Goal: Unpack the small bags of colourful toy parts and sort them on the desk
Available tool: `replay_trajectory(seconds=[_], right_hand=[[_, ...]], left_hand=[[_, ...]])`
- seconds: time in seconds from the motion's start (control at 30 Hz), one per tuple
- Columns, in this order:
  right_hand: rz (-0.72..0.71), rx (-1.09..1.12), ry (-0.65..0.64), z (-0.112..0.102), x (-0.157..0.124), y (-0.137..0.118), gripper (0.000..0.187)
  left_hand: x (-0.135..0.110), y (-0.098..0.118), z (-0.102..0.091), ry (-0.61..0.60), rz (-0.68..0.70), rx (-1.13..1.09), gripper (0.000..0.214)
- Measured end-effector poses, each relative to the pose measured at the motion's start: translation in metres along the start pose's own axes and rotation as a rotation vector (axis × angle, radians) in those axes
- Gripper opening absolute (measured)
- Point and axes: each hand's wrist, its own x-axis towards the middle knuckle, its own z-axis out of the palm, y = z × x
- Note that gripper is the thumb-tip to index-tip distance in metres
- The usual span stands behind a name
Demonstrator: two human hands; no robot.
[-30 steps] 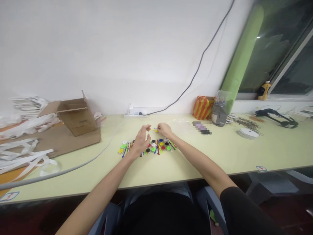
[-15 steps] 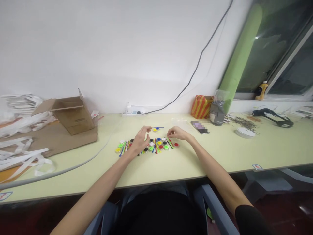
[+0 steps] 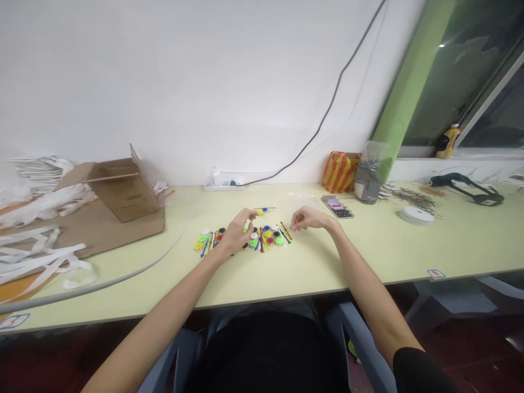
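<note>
A cluster of small round coloured pots [image 3: 262, 238] and thin coloured sticks [image 3: 285, 231] lies in the middle of the pale yellow table [image 3: 311, 262]. My left hand [image 3: 236, 232] hovers over the cluster's left half, its fingers curled with thumb and forefinger close together. My right hand [image 3: 309, 218] is at the cluster's right end, fingers pinched; what they hold is too small to make out. A few more coloured pieces [image 3: 264, 209] lie just behind the cluster.
An open cardboard box [image 3: 118, 188] and white strips [image 3: 41, 259] sit at the left. A power strip [image 3: 223, 183] is by the wall. A phone [image 3: 338, 207], striped bag [image 3: 339, 172], grey jar [image 3: 366, 185], tape roll [image 3: 416, 215] and green roll [image 3: 405, 93] stand at the right.
My right hand moved from the pieces behind the cluster, where it left them, to the cluster's right end. The left hand stayed over the left half. The camera shifted slightly.
</note>
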Motion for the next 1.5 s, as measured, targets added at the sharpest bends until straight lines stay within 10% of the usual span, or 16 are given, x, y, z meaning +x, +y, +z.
replay_trajectory(seconds=[0.47,0.63,0.9,1.27,1.5], right_hand=[[-0.246,0.459,0.201,0.079,0.031,-0.026,0.042],[-0.256,0.38,0.199,0.07,0.031,-0.021,0.041],[-0.071,-0.357,0.33,0.028,0.027,0.012,0.007],[-0.008,-0.426,0.323,0.019,0.023,0.017,0.004],[-0.209,0.105,0.421,0.035,0.027,-0.001,0.029]], left_hand=[[-0.002,0.009,0.003,-0.114,-0.039,-0.062,0.032],[-0.001,0.012,0.002,-0.093,-0.016,-0.056,0.023],[0.0,0.008,-0.001,-0.06,-0.017,0.008,0.019],[0.0,0.007,-0.001,-0.046,0.002,0.015,0.016],[0.0,0.009,0.0,-0.041,0.008,0.014,0.015]])
